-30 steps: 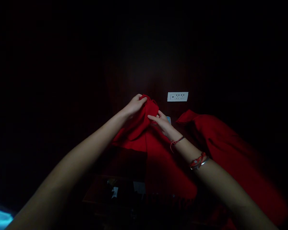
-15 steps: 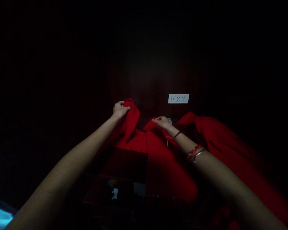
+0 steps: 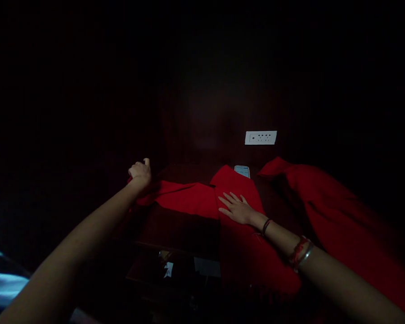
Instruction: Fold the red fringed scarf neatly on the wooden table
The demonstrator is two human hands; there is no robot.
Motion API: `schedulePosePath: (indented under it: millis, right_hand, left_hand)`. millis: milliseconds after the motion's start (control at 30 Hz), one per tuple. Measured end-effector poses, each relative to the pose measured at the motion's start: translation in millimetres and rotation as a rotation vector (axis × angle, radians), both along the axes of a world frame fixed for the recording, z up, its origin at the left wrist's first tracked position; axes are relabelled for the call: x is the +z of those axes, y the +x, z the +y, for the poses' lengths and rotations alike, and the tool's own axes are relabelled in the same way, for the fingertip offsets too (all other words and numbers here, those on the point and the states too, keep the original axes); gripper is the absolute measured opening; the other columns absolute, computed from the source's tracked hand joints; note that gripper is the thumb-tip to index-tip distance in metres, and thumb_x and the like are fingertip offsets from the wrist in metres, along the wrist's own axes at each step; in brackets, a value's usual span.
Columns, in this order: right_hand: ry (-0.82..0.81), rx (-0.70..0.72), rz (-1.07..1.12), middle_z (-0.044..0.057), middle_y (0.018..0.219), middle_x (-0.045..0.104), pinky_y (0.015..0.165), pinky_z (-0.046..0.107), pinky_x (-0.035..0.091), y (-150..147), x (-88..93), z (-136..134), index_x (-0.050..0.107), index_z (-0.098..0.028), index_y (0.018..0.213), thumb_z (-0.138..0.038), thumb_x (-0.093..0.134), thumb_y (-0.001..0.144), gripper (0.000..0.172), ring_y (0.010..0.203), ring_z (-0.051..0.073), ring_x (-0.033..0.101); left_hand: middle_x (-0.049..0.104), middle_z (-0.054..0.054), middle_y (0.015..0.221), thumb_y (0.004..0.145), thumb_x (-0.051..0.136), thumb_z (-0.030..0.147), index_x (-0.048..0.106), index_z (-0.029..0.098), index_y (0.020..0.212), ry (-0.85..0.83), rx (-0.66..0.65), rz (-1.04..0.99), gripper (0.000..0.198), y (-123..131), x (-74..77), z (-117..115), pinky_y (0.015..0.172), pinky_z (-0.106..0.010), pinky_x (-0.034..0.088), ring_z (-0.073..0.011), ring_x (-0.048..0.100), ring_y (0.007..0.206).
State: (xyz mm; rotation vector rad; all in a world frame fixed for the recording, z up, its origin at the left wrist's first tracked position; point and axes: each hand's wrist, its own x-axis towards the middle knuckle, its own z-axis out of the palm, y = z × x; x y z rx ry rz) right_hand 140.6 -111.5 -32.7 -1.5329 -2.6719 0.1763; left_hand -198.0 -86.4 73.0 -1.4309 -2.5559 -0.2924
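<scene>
A red cloth (image 3: pixel 243 243) lies spread over a dark wooden surface, its near end hanging over the front edge with what looks like a fringe. A narrower red strip (image 3: pixel 189 198) runs from it towards the left. My left hand (image 3: pixel 141 173) is closed at the far end of that strip, with a bit of red showing under the fingers. My right hand (image 3: pixel 235 209) rests palm down on the wide part of the cloth, fingers spread. Bracelets circle my right wrist and forearm.
Behind the cloth lies a phone (image 3: pixel 242 171) with a lit screen. A white socket plate (image 3: pixel 261 137) is on the dark wall. More red cloth (image 3: pixel 327 198) drapes at the right. Below the surface is a dark shelf with pale papers (image 3: pixel 168 269).
My left hand has moved left and down, stretching the strip out sideways. My right hand has let go of the cloth's far corner and now lies flat on it. The phone is more visible.
</scene>
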Motion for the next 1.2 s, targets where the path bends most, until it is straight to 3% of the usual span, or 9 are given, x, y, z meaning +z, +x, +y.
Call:
schedulePosePath:
  millis: [100,233,300,467,567,733,967,1067,1200]
  right_hand:
    - [-0.006,0.004,-0.004,0.003,0.134,0.011,0.093,0.048,0.005,7.8,2.9,-6.2,0.015,-0.027,0.127,-0.062,0.007,0.072,0.065,0.121,0.024,0.004]
    - [0.003,-0.001,-0.004,0.003,0.134,0.012,0.093,0.047,0.005,13.7,4.0,-12.1,0.015,-0.028,0.127,-0.061,0.009,0.073,0.063,0.121,0.023,0.005]
    - [-0.002,0.009,-0.009,0.002,0.134,0.012,0.094,0.047,0.005,15.2,4.1,-12.7,0.015,-0.028,0.127,-0.061,0.009,0.073,0.063,0.121,0.023,0.004]
    - [0.012,0.009,-0.017,0.003,0.134,0.013,0.094,0.046,0.006,20.7,2.8,-15.4,0.015,-0.028,0.127,-0.061,0.007,0.073,0.063,0.121,0.023,0.005]
    - [0.015,-0.009,-0.020,0.002,0.134,0.013,0.094,0.047,0.006,23.8,2.4,-19.1,0.015,-0.028,0.127,-0.061,0.006,0.073,0.064,0.121,0.023,0.006]
    - [0.006,-0.042,-0.026,0.002,0.134,0.012,0.094,0.046,0.005,23.7,3.5,-22.4,0.015,-0.028,0.127,-0.060,0.006,0.073,0.063,0.121,0.022,0.005]
    - [-0.021,-0.099,-0.042,0.001,0.134,0.009,0.093,0.048,0.003,20.0,5.1,-19.9,0.013,-0.029,0.127,-0.062,0.006,0.072,0.064,0.121,0.024,0.002]
    - [-0.061,-0.061,-0.061,0.001,0.135,0.008,0.093,0.048,0.003,21.7,7.2,-21.1,0.011,-0.030,0.127,-0.062,0.009,0.072,0.063,0.121,0.024,0.001]
    - [-0.083,-0.023,-0.058,0.001,0.135,0.008,0.094,0.046,0.003,29.9,9.9,-29.1,0.011,-0.032,0.127,-0.063,0.013,0.072,0.063,0.121,0.024,0.000]
  left_hand:
    - [0.036,-0.021,0.118,0.072,0.045,0.025,0.027,0.014,0.122,-0.023,-0.138,0.239,0.054,18.0,-10.9,13.1,0.079,-0.046,0.028,-0.0327,0.033,0.108]
    - [0.017,-0.006,0.133,0.066,0.048,0.045,0.029,0.028,0.122,-0.351,-0.790,0.234,0.061,38.8,-42.3,28.1,0.090,-0.046,0.014,-0.0278,0.009,0.119]
    - [0.023,-0.004,0.131,0.071,0.037,0.049,0.025,0.029,0.123,-0.453,-0.920,0.120,0.057,46.1,-60.2,34.7,0.091,-0.045,0.015,-0.0251,0.013,0.119]
    - [0.034,-0.014,0.123,0.079,0.026,0.032,0.021,0.023,0.126,-0.278,-0.615,0.089,0.048,45.8,-88.6,44.6,0.085,-0.046,0.023,-0.0277,0.033,0.109]
    - [0.024,-0.014,0.128,0.078,0.026,0.024,0.014,0.021,0.128,-0.073,-0.456,0.107,0.051,47.8,-97.4,43.9,0.087,-0.048,0.019,-0.0289,0.020,0.116]
    - [0.007,-0.001,0.135,0.081,0.016,0.042,0.016,0.031,0.126,-0.231,-0.834,0.024,0.047,67.9,-111.1,33.9,0.091,-0.046,0.013,-0.0235,0.005,0.121]
    - [0.001,-0.004,0.134,0.078,0.016,0.052,0.017,0.029,0.126,-0.383,-0.746,-0.029,0.054,88.3,-98.3,16.3,0.090,-0.052,0.007,-0.0303,0.000,0.119]
    - [0.000,0.000,0.134,0.079,0.014,0.051,0.018,0.031,0.126,-0.276,-0.930,-0.011,0.051,109.3,-95.5,6.2,0.092,-0.048,0.004,-0.0252,-0.002,0.120]
    - [0.001,0.001,0.134,0.070,0.023,0.063,0.011,0.036,0.125,-0.445,-1.040,-0.092,0.062,127.2,-97.4,-2.2,0.091,-0.050,0.003,-0.0279,-0.003,0.120]
